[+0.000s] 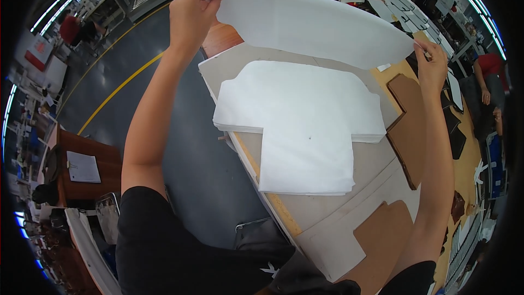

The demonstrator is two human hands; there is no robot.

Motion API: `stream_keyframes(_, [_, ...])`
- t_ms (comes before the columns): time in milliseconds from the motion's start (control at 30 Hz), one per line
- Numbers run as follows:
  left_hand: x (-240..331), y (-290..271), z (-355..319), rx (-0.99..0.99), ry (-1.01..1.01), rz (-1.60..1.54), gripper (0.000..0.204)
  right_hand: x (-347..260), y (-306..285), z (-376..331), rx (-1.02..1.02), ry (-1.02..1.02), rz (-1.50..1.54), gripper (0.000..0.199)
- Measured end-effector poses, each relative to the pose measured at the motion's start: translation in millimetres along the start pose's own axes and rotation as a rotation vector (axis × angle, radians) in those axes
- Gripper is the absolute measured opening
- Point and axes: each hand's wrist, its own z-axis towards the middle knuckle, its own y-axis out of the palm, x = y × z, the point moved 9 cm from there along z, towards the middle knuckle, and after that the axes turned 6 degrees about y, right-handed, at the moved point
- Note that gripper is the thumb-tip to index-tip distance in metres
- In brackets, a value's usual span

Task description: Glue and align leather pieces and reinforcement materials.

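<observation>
A white sheet (311, 24) is stretched between my two raised hands above the far end of the table. My left hand (192, 16) pinches its left corner, and my right hand (432, 63) pinches its right corner. The sheet sags a little between them. Below and nearer to me lies a stack of white cut sheets (305, 125), T-shaped with a wide far part and a narrower near part. Its layered edges show along the near side. A small dark speck is on the top sheet. Whether the held sheet has the same outline cannot be seen.
The stack rests on grey board (305, 207) over a table. Brown cut panels (406, 125) lie along the right, with another brown panel (382, 235) near me. A wooden desk (87, 166) stands at left. Seated people (76, 27) are at far left and a person (486, 82) at right.
</observation>
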Motion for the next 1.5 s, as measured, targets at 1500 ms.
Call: stream_keyframes(1500, [14.7, -22.1, -264.7, 0.055, -1.147, -0.803, 0.032, -229.2, 20.6, -251.2, -0.845, -0.459, 0.357, 0.041])
